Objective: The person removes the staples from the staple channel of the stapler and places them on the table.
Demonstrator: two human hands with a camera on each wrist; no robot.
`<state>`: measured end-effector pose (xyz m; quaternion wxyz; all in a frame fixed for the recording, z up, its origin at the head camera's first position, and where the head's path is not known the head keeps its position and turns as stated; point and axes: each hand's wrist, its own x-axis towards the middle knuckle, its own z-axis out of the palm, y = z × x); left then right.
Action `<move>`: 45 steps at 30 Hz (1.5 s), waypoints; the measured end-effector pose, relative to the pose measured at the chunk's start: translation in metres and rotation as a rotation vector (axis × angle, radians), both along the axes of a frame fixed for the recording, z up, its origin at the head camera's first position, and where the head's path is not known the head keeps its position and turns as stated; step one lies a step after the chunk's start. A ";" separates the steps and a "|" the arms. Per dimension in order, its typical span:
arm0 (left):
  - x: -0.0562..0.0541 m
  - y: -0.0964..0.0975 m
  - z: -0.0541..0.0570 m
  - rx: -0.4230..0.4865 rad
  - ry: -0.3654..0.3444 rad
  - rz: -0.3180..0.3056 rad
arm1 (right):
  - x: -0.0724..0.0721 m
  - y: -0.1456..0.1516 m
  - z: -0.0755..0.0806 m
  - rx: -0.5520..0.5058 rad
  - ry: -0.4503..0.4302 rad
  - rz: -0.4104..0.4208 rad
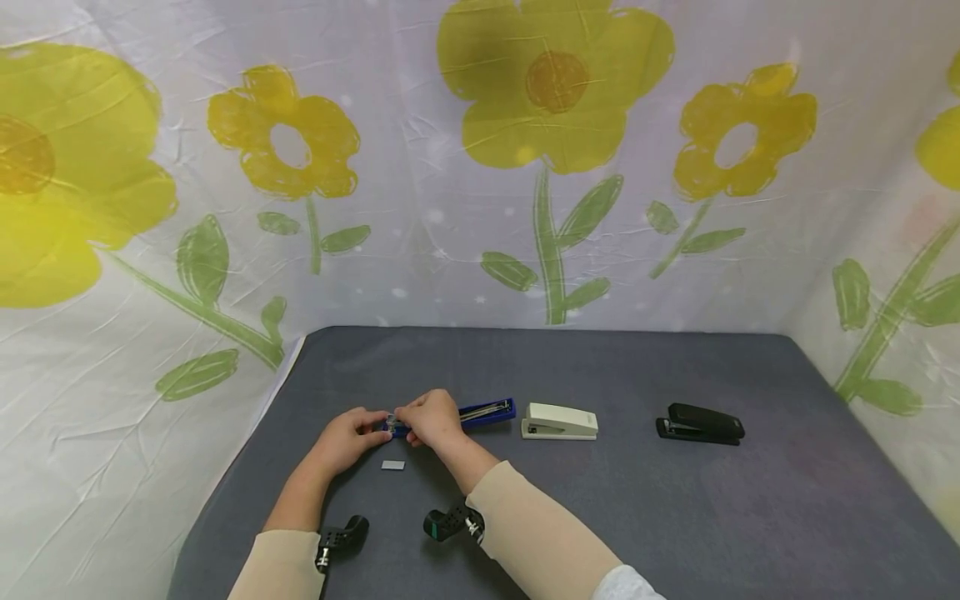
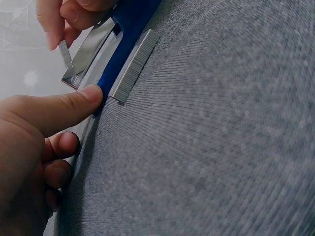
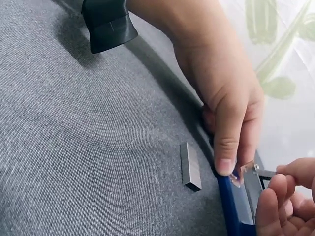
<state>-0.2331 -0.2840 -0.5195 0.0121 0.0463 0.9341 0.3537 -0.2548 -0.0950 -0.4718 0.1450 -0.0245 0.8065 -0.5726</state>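
Observation:
A blue stapler [image 1: 489, 412] lies opened on the grey table, its metal staple channel [image 2: 91, 51] exposed. My left hand [image 1: 343, 443] grips its left end, thumb pressed to the blue base [image 2: 129, 34] and fingers on the far side. Above that end, my right hand [image 1: 435, 419] pinches a short strip of staples [image 2: 65, 54] between thumb and finger. In the left wrist view this strip's lower tip is right at the end of the channel. A longer staple strip [image 1: 393, 465] lies on the cloth in front of the stapler, also seen as a grey bar [image 3: 190, 167] in the right wrist view.
Right of the blue stapler stands a white stapler [image 1: 558, 422], and farther right a black stapler [image 1: 701, 425]. Black wrist mounts [image 1: 345, 535] jut from both sleeves. A flower-printed curtain [image 1: 420, 250] hangs behind and beside the table.

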 end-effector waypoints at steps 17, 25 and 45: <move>-0.002 -0.001 -0.002 -0.004 0.014 -0.010 | -0.001 0.001 0.001 -0.020 -0.025 -0.020; -0.002 0.000 0.003 -0.026 0.021 -0.014 | -0.002 0.008 0.006 -0.091 -0.059 -0.034; -0.003 0.003 0.004 -0.097 -0.003 0.008 | -0.003 0.048 0.015 -0.251 -0.107 -0.050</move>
